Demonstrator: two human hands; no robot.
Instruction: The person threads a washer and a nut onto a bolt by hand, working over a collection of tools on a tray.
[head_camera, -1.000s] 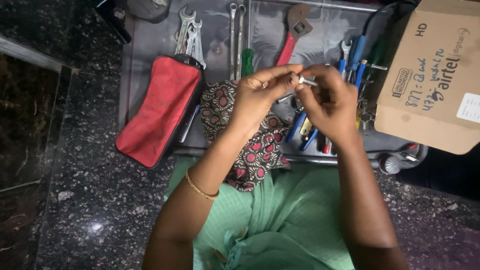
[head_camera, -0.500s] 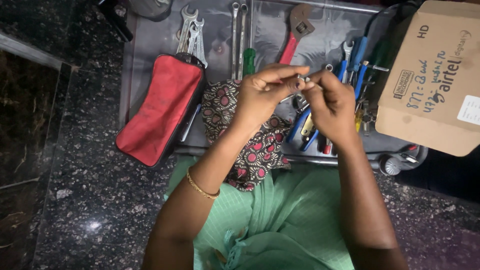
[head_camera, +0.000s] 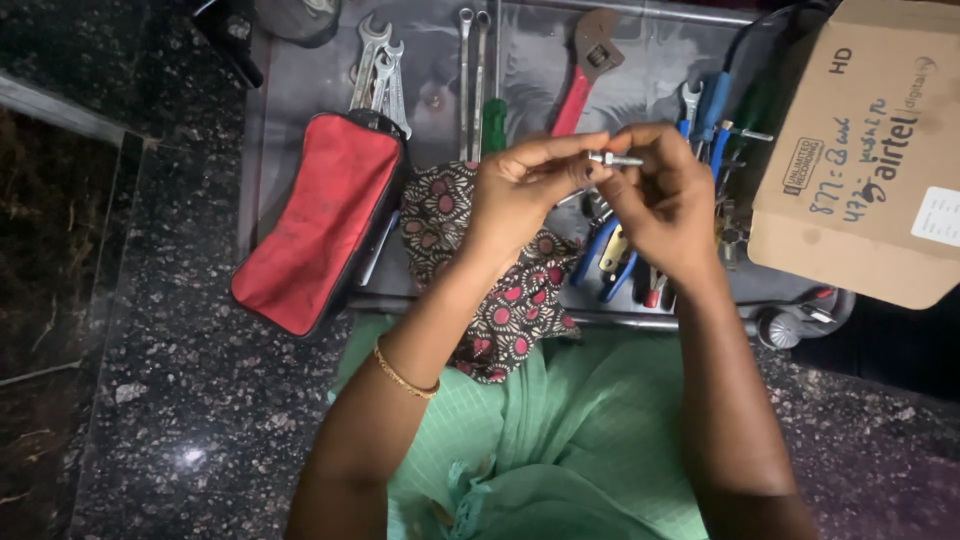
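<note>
**Holding a small metal bolt over the tool tray**

Pinching a small silvery bolt (head_camera: 616, 159) between both hands, above the middle of a grey metal tray (head_camera: 300, 90). Left hand (head_camera: 520, 195): fingers curled, grip closed on the left end of the bolt with thumb and fingertips. Right hand (head_camera: 665, 200): grip closed on the right end of the same bolt, fingers bent over it from the far side. Bolt held level, clear of the tray, with both hands touching it and nearly touching each other.

Left wrist: thin gold bangle (head_camera: 405, 376).

On the tray, left part: red zip pouch (head_camera: 320, 220), lying slantwise, its lower corner overhanging the tray edge onto the dark speckled stone worktop (head_camera: 170, 400). Just beyond the pouch: a cluster of open-ended spanners (head_camera: 380, 65). Near the middle: two long slim spanners (head_camera: 470, 60) side by side, with a green-handled screwdriver (head_camera: 494, 122) beside them. Further right: an adjustable wrench with a red handle (head_camera: 585, 80).

Under the hands: a dark patterned cloth with red flowers (head_camera: 510, 300), hanging over the near tray edge. Below the right hand: blue-handled pliers (head_camera: 600, 255). Right of the hands: several blue-handled tools (head_camera: 712, 110), partly hidden.

Right edge: brown cardboard box (head_camera: 860, 170), resting over the tray's right side.

Foreground: green checked garment (head_camera: 560, 440).
</note>
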